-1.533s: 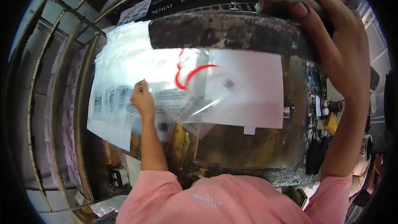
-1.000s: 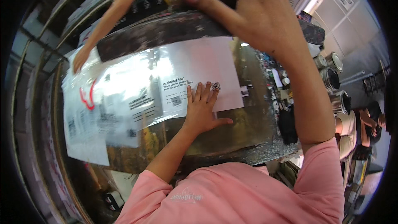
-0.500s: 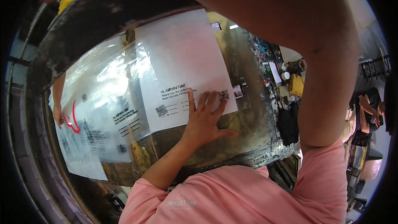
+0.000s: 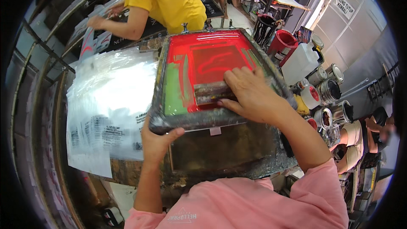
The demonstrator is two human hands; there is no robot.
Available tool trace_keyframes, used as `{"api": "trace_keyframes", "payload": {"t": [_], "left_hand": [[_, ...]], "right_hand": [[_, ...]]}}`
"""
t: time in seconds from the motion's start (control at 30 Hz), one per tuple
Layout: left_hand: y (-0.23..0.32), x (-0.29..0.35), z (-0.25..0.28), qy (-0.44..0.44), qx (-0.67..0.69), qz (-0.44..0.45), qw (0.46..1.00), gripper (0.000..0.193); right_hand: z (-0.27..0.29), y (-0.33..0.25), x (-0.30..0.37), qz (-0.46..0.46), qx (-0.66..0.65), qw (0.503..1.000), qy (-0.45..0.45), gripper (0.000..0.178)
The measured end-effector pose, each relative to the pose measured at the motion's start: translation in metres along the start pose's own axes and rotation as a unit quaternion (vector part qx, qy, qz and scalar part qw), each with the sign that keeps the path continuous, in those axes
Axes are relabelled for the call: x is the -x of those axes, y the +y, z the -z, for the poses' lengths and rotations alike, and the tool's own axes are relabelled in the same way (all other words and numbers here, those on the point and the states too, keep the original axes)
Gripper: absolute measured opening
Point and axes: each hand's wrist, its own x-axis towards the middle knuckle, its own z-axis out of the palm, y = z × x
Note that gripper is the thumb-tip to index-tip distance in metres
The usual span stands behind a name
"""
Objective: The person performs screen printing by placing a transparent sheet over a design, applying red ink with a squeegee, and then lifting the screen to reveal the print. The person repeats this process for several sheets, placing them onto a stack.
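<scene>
A screen-printing frame [image 4: 195,121] with a dark, worn rim lies tilted slightly over the table. Red ink [image 4: 204,38] covers much of its mesh, and a green strip [image 4: 174,87] shows along the left side. My left hand [image 4: 157,141] grips the near left corner of the rim, thumb in front, its other fingers mostly hidden. In my right hand [image 4: 250,91] is a squeegee [image 4: 207,92] with a stained handle, resting on the mesh near its lower middle. Whatever lies under the frame is hidden, apart from a small pale tab [image 4: 215,131] at the front edge.
Overlapping clear plastic printed bags [image 4: 112,101] spread over the table's left. Ink cans [image 4: 335,73], a red bucket [image 4: 283,44] and a white jug [image 4: 300,65] crowd the right. Beyond, a person in a yellow shirt [image 4: 169,2] reaches toward a rack [image 4: 46,42].
The raised frame has come down over the table. My left hand has left the printed sheet for the frame's corner; my right arm has lowered, bringing the squeegee into view. The co-worker's hand left the bags.
</scene>
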Motion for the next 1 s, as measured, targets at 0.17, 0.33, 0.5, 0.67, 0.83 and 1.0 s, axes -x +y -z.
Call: {"api": "trace_keyframes", "payload": {"t": [0.17, 0.33, 0.5, 0.67, 0.83, 1.0], "left_hand": [[-0.082, 0.033, 0.005, 0.069, -0.462, -0.092, 0.88, 0.105], [-0.113, 0.033, 0.018, 0.046, -0.55, -0.109, 0.827, 0.129], [-0.105, 0.034, 0.018, 0.027, -0.555, -0.075, 0.828, 0.125], [-0.098, 0.034, 0.017, 0.039, -0.526, -0.072, 0.847, 0.131], [-0.101, 0.037, 0.019, 0.045, -0.528, -0.127, 0.838, 0.141], [-0.107, 0.037, 0.021, 0.033, -0.485, -0.132, 0.864, 0.137]], "right_hand": [[-0.092, -0.003, 0.031, -0.066, -0.009, 0.989, -0.13, 0.039], [-0.131, -0.009, 0.043, -0.049, 0.05, 0.995, -0.069, 0.034], [-0.174, 0.061, -0.03, -0.042, 0.061, 0.997, 0.025, 0.022], [-0.193, 0.139, -0.141, -0.02, 0.084, 0.994, 0.065, 0.032], [-0.182, 0.184, -0.198, -0.011, 0.085, 0.996, -0.035, 0.033], [-0.202, 0.169, -0.172, -0.042, 0.154, 0.987, 0.034, 0.036]]}}
